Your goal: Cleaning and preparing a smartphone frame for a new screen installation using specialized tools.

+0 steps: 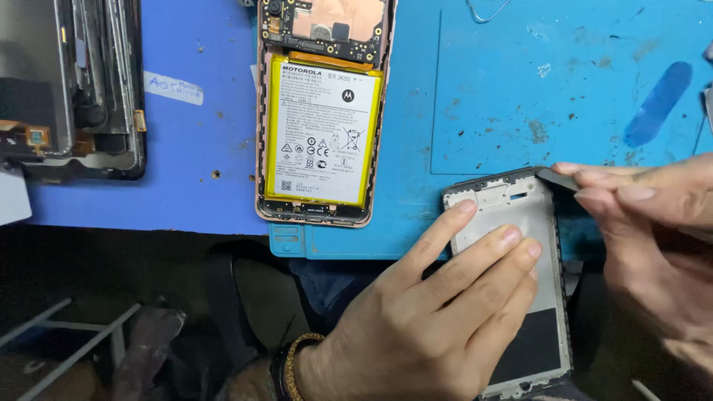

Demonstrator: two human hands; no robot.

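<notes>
Head view, L to R, landmark = opened phone w/ yellow battery, lying face-down at top centre on the blue mat covering the surface.

- Far L of opened phone: stack of dark screen/frame parts at the mat's top-L corner, one w/ an orange flex tab. White paper label stuck on mat between stack and phone. White scrap at L edge, below the stack.
- Opened phone: back off, circuit board above battery, pinkish rim round it. Nothing lies across it.
- Below opened phone: mat edge, then dark floor area w/ grey metal bars lower L.
- Lower R of opened phone: phone frame, silver-white plate in upper part, black panel in lower part, hanging partly off the mat's front edge. Left hand lies flat on it, fingers spread over the plate, pressing it down, not clenched; covers much of frame's L side. Beaded bracelet on that wrist.
- Right hand at frame's top-R corner, thumb + forefinger pinching a thin dark pick set against that corner. Hand hides frame's R edge.
- R of opened phone, upper: bent wire clip at top edge; blue plastic strip lying on mat, well apart from the hands.
</notes>
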